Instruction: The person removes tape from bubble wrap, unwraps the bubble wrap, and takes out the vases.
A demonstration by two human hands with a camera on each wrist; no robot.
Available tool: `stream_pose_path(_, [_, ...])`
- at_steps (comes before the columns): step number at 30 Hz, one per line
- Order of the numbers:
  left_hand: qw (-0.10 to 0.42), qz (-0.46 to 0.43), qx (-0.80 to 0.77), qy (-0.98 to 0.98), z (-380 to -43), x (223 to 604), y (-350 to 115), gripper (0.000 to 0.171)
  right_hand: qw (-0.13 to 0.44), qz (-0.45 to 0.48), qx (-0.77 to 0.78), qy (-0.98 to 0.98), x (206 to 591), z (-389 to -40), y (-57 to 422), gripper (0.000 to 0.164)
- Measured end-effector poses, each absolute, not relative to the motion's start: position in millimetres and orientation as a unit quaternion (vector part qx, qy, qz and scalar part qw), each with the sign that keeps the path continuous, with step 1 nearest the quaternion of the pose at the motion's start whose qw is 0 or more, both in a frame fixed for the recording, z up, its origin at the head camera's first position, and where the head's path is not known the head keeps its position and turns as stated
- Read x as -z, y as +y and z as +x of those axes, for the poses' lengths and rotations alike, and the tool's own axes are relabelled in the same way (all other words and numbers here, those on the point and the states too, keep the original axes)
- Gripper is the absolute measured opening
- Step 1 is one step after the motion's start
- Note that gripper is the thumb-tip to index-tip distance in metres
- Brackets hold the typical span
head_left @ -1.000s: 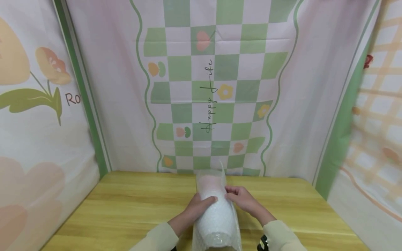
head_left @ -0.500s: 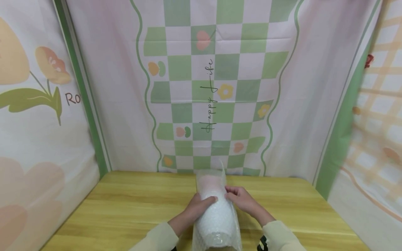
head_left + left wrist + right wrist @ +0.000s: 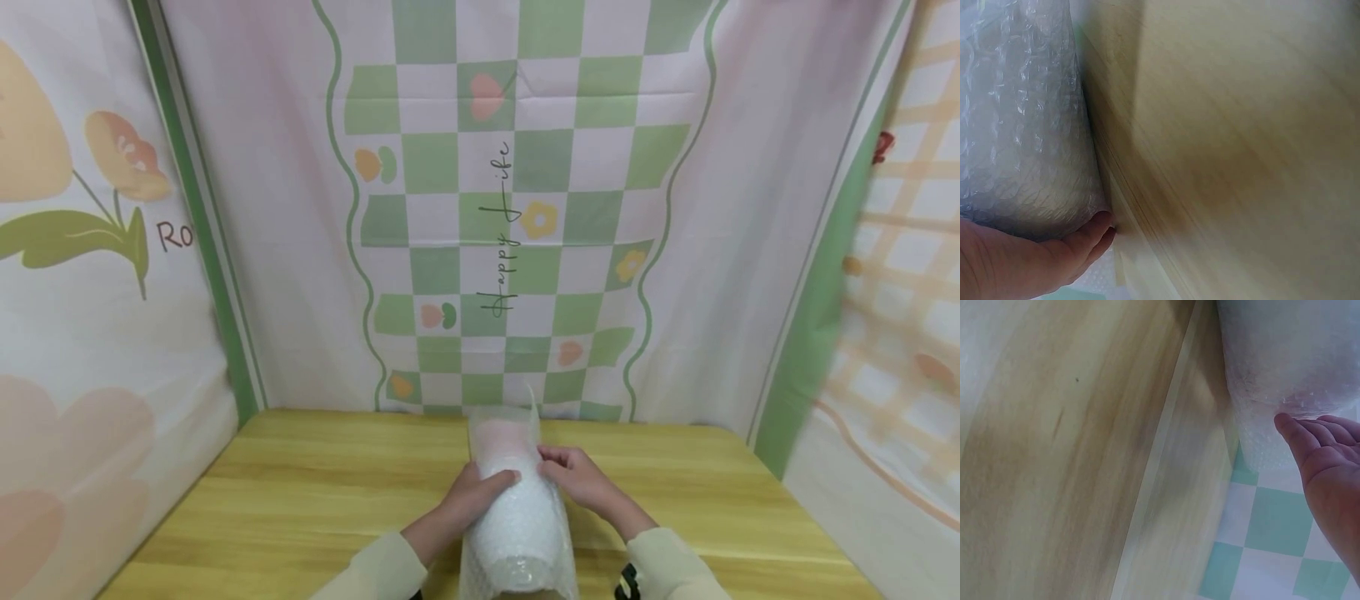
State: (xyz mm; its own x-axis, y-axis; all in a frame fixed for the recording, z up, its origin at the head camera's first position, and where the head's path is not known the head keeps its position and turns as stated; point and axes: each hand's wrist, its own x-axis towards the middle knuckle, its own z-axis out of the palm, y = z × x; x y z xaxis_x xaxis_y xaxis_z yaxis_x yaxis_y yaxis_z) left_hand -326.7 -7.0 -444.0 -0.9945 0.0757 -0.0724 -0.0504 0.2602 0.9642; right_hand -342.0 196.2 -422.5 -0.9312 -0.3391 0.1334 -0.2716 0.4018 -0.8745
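At the middle of the bench [image 3: 345, 492], toward the person, the bubble-wrapped bundle [image 3: 519, 512] lies lengthwise, its long axis running from the near edge toward the checked backdrop [image 3: 491, 275]. The pale pink end points away from the person, bearing very slightly to the left; the white, rounded end points back toward the person. Clear wrap extends beyond the pink end, and a thin flap [image 3: 533, 408] stands up at its far right corner. The left hand [image 3: 474, 493] grips the bundle from the left side: the thumb lies across the top, directed inward, and the fingers pass down along the flank. The right hand [image 3: 583, 477] is set at the opposite side, slightly farther from the person, with thumb and fingertips meeting the edge of the wrap; whether they pinch it cannot be told. Both forearms, in cream sleeves [image 3: 386, 568], enter from the near side and converge on the bundle. A black object [image 3: 627, 581] shows at the right cuff.
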Motion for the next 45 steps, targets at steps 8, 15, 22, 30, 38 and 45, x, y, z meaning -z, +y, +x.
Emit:
stream_pose_path(8, [0.054,0.007,-0.609,0.791,-328.5,447.2,-6.4,0.082,0.03,-0.167,0.514,0.841,422.4,-342.5,195.3,0.046])
stream_pose_path(15, [0.051,0.0,-0.604,0.795,-329.0,446.3,-5.9,0.083,0.027,-0.165,0.508,0.845,421.0,-342.7,194.2,0.046])
stream_pose_path(22, [0.046,-0.006,-0.607,0.793,-329.1,443.3,-4.9,0.082,0.033,-0.158,0.505,0.848,419.8,-343.3,193.8,0.046])
stream_pose_path(30, [0.049,0.001,-0.611,0.79,-329.1,445.9,-5.5,0.081,0.042,-0.163,0.507,0.846,420.5,-341.6,194.3,0.047])
stream_pose_path(38, [0.049,-0.002,-0.609,0.791,-328.6,444.1,-5.4,0.081,0.043,-0.169,0.497,0.85,419.6,-342.8,195.0,0.046])
stream_pose_path(45, [0.044,-0.006,-0.602,0.797,-327.8,444.2,-5.5,0.083,0.019,-0.15,0.498,0.854,419.3,-341.5,195.1,0.042])
